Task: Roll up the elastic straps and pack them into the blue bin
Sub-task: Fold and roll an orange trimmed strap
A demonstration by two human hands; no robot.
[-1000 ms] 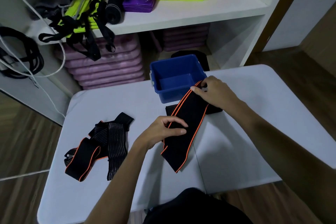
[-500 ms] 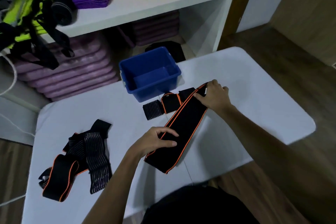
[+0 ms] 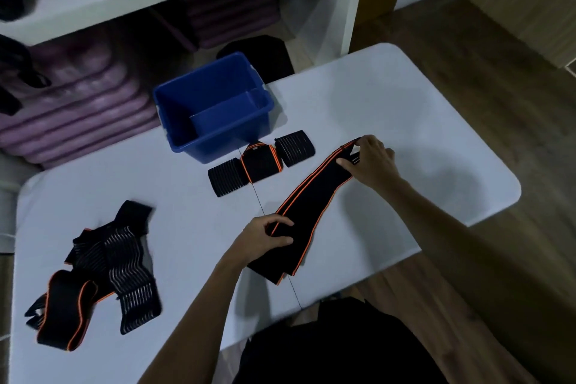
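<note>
Strap (image 3: 307, 206), black with orange edges, lies folded double on the white table (image 3: 420, 121), its long axis running from the near centre edge up and away to the right. The left hand (image 3: 265, 240) pinches its near part between thumb and curled fingers; the right hand (image 3: 372, 162) grips the far end, fingers curled over it and hiding the tip. The blue bin (image 3: 215, 106) stands beyond, three rolled straps (image 3: 261, 162) just beside its front wall. A tangled pile of straps (image 3: 96, 274) lies at left, somewhat blurred.
</note>
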